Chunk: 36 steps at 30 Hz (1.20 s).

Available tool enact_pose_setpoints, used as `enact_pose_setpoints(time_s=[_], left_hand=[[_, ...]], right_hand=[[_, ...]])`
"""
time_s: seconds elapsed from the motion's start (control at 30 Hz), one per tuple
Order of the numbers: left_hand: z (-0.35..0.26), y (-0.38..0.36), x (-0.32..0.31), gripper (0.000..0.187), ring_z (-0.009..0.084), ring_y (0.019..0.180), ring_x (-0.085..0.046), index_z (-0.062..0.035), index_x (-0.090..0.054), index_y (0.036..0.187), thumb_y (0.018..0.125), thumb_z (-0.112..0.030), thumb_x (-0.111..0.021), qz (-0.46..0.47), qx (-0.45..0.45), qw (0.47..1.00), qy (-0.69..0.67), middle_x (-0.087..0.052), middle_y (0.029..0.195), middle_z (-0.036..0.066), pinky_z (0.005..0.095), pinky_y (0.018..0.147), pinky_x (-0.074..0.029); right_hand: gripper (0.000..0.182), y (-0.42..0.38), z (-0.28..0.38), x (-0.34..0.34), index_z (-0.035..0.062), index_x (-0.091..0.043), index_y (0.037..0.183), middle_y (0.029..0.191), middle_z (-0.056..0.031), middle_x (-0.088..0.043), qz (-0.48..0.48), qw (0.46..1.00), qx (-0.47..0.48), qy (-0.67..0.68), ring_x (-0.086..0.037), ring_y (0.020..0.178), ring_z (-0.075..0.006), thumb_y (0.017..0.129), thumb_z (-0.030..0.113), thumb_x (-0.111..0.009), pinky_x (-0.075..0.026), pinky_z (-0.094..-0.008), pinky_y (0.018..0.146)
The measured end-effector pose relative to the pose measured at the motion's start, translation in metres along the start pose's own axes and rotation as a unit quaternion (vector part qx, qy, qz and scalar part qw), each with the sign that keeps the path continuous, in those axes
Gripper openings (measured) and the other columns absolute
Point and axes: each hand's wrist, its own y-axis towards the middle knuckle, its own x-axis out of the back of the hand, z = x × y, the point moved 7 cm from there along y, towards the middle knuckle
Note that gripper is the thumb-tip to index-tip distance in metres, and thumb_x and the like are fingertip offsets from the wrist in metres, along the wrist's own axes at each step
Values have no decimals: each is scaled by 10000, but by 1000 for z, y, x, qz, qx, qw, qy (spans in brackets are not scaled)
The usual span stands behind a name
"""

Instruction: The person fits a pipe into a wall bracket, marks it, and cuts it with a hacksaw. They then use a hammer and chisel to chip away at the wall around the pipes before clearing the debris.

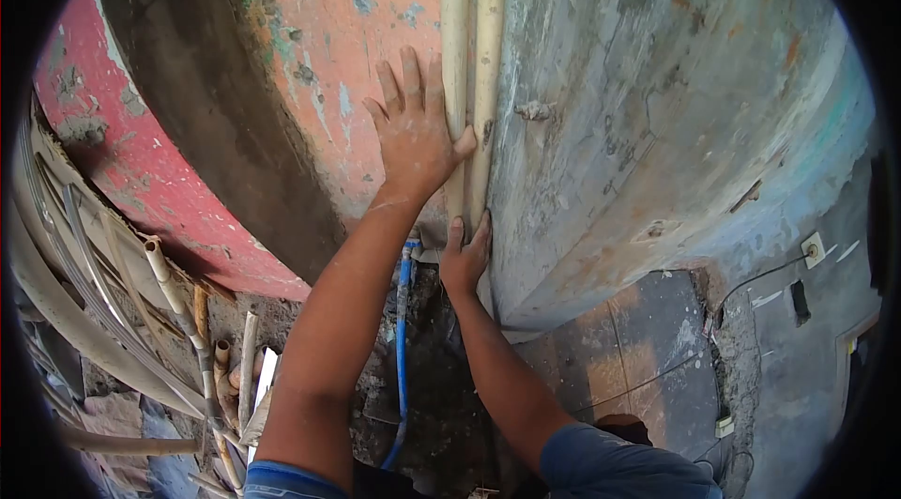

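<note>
Two cream-coloured pipes (457,58) run side by side up the corner between a peeling orange wall (343,67) and a grey wall (638,123). My left hand (413,138) lies against the orange wall with fingers spread, its thumb reaching across onto the pipes. Lower down, my right hand (464,260) is on the pipes, its thumb on the left one and a finger along the right one. Its other fingers are hidden. Just left of that hand, a blue hose (403,339) drops from a fitting at the wall's foot.
Several old pipes and sticks (174,292) lean at the left beside bent conduit (94,255). A pink wall section (150,152) stands above them. At the right are dark floor tiles (648,339), a thin cable (751,283) and a wall socket (813,250). The ground below is dark rubble.
</note>
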Motion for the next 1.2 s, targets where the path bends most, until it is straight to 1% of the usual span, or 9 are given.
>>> enact_pose_setpoints(time_s=[0.1,0.2,0.4,0.47,0.6,0.7,0.83,0.93,1.2], left_hand=[[1,-3,-8,1000,517,1393,-101,-4,-239,1466,708,-444,-722,-7,-17,1000,12,-109,1545,250,690,995,-258],[-1,-3,-10,986,528,1379,-138,-8,-249,1461,715,-452,-717,-52,-36,998,9,-147,1534,256,683,986,-278],[-3,-6,-6,999,533,1372,-151,0,-276,1446,690,-484,-717,-94,-65,994,0,-183,1519,265,665,994,-288],[-2,-1,-9,1064,480,1410,-93,-40,-151,1493,691,-347,-778,-34,-3,999,32,-54,1557,236,687,1037,-245],[-7,-4,-5,1051,483,1404,-115,-7,-167,1479,692,-343,-776,-3,20,1000,4,-71,1551,248,645,1059,-260],[-6,-5,-9,1036,493,1399,-120,3,-175,1474,692,-337,-765,-55,0,997,50,-91,1543,265,619,1075,-257],[0,-4,-13,1009,501,1392,-141,-1,-180,1474,704,-339,-737,-119,-51,989,67,-125,1530,285,562,1106,-248],[2,-3,-14,997,505,1385,-163,3,-181,1472,709,-340,-722,-121,-59,988,79,-135,1527,287,556,1105,-253],[-1,-4,-14,1006,507,1379,-180,23,-174,1468,701,-342,-711,-111,-36,990,82,-126,1531,278,614,1052,-291]], right_hand=[[669,-18,-12,2,-51,-302,1411,1391,-311,-370,-24,994,95,-44,-372,1292,-445,937,363,-529,-335,-481,1052],[624,-43,-36,-1,-45,-334,1393,1387,-299,-380,-25,996,81,-19,-363,1288,-449,946,346,-527,-312,-493,1059],[599,-88,-134,-32,-48,-352,1385,1376,-291,-396,71,990,-87,-91,-367,1290,-433,950,329,-517,-319,-480,1068],[567,-94,-159,-36,-82,-355,1372,1368,-295,-407,90,978,-146,-117,-369,1298,-421,958,279,-496,-304,-464,1085],[541,-89,-194,-48,-88,-329,1389,1394,-304,-388,108,981,-121,-106,-370,1306,-418,960,211,-466,-299,-441,1096],[535,-76,-185,-51,-93,-320,1391,1393,-311,-387,126,984,-107,-63,-386,1298,-412,961,193,-461,-295,-432,1100],[365,-75,-156,-28,-58,-554,1229,1177,-286,-585,-4,996,34,-84,-573,1099,-406,920,138,-569,-470,-429,924],[279,-74,-155,-25,-39,-633,1122,1035,-258,-652,-5,998,35,-44,-648,948,-388,879,100,-633,-526,-416,801],[224,-66,-155,-30,-29,-668,1046,988,-261,-653,57,996,31,-60,-657,895,-392,871,107,-643,-525,-405,764]])
